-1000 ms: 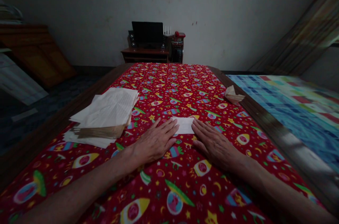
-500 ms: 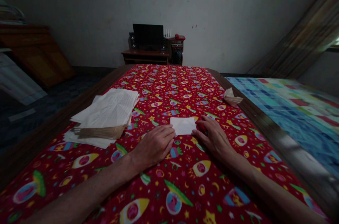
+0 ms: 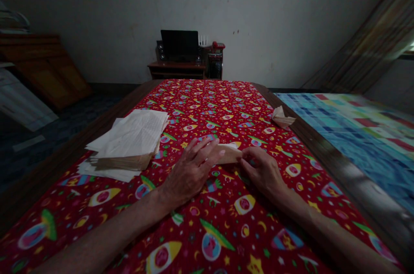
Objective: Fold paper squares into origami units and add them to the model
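Note:
A small folded paper lies on the red patterned cloth, with a brownish flap raised along its near side and a white strip showing behind. My left hand rests over its left end, fingers stretched out and slightly apart, so that end is hidden. At the right end, my right hand pinches the paper's edge between thumb and fingers. To the left sits a stack of paper sheets, white on top and browner beneath. A folded paper piece stands near the table's right edge.
The cloth covers most of the dark wooden table. On the right is a bed with a checked cover. A monitor with speakers stands on a small desk against the wall, and a wooden cabinet is at left.
The paper lay flat and white; now its near side is lifted, showing a brownish flap. My left hand has opened over the left end, and my right hand has closed on the right edge.

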### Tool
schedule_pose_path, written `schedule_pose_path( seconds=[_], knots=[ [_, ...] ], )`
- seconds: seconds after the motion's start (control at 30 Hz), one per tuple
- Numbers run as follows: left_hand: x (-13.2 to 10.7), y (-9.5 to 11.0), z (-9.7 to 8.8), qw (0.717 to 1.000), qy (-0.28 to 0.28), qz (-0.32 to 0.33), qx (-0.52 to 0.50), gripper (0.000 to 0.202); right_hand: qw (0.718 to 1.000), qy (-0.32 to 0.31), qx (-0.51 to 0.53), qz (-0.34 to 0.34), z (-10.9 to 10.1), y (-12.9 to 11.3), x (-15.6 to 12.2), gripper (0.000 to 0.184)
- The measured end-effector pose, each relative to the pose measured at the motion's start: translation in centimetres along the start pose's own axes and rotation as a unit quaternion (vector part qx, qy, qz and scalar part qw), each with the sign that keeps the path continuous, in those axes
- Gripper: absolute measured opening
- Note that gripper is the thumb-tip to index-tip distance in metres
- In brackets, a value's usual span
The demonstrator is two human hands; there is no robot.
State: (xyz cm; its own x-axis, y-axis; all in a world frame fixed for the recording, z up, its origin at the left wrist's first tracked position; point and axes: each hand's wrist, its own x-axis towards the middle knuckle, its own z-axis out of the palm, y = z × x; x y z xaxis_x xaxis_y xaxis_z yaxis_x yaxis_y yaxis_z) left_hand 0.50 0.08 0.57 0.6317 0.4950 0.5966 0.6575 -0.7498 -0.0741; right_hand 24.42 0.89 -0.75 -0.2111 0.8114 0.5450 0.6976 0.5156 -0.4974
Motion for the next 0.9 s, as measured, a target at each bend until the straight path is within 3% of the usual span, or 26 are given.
schedule_pose_path(
  seconds=[0.17,0.27,0.53,0.73,0.9],
  knots=[
    [0.0,0.8,-0.3,1.0,0.015,-0.004,-0.014,0.038,0.974,-0.052,-0.073,-0.208,-0.6,-0.8,-0.9,0.015],
    [0.0,1.3,-0.5,1.0,-0.003,0.003,-0.026,0.023,0.954,-0.093,-0.119,-0.261,-1.0,-1.4,-1.5,0.015],
    [-0.5,2.8,-0.8,0.991,-0.133,0.007,-0.032,0.012,0.937,-0.18,-0.173,-0.243,-1.2,-1.4,-2.3,0.012],
    [-1.1,2.9,-0.6,0.986,-0.124,-0.043,-0.105,0.017,0.966,-0.177,-0.045,-0.184,-0.4,-0.3,-2.3,0.017],
    [-1.2,3.0,-0.6,0.974,-0.107,-0.093,-0.174,0.022,0.975,-0.18,0.048,-0.12,-0.8,-0.8,-1.6,0.026]
  ],
)
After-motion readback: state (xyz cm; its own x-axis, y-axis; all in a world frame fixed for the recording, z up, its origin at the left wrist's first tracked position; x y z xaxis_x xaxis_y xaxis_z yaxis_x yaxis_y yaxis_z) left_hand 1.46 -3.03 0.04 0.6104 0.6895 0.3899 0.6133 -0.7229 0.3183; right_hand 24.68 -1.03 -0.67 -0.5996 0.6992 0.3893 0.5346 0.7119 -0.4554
